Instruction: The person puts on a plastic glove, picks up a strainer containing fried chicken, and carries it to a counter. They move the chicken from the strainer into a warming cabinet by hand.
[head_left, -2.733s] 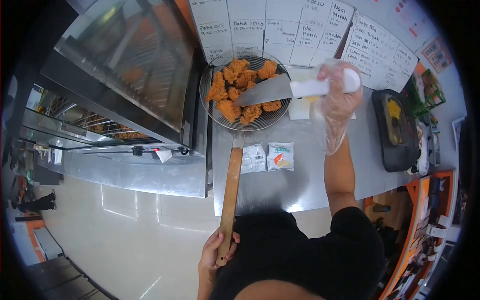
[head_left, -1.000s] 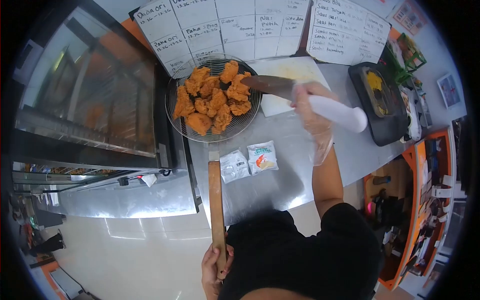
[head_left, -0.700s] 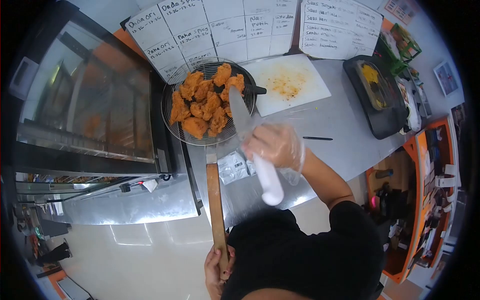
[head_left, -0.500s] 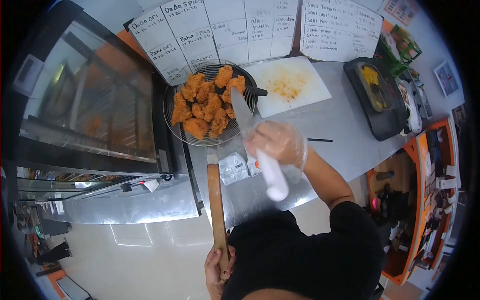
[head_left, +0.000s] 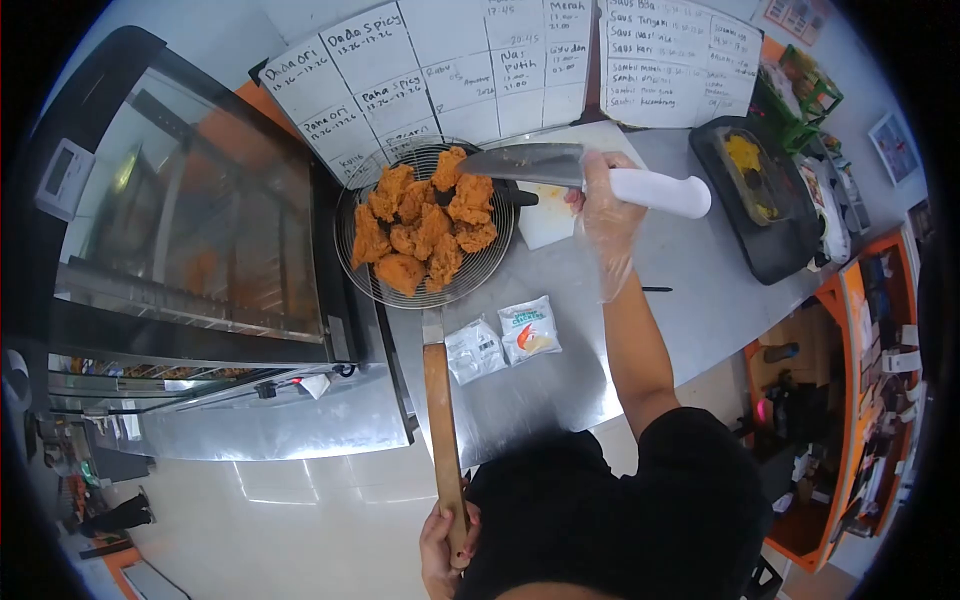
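Note:
A wire skimmer with a long wooden handle holds several pieces of fried chicken. Low in the view, my left hand is wrapped round the end of that handle. My right hand, in a clear plastic glove, grips a broad knife by its white handle. Its blade points left, and the tip overlaps the upper right chicken pieces. Under the knife and hand lies a white cutting board with orange crumbs, partly covered. A black handle sticks out at the skimmer's right side.
Two small packets lie on the steel table below the skimmer. A glass display cabinet stands to the left. Handwritten whiteboards line the back. A black tray with a container of yellow food sits at right.
My right hand has moved up and right, swinging the knife from steep to nearly level, its blade now above the board. The packets are uncovered. My left hand keeps its hold.

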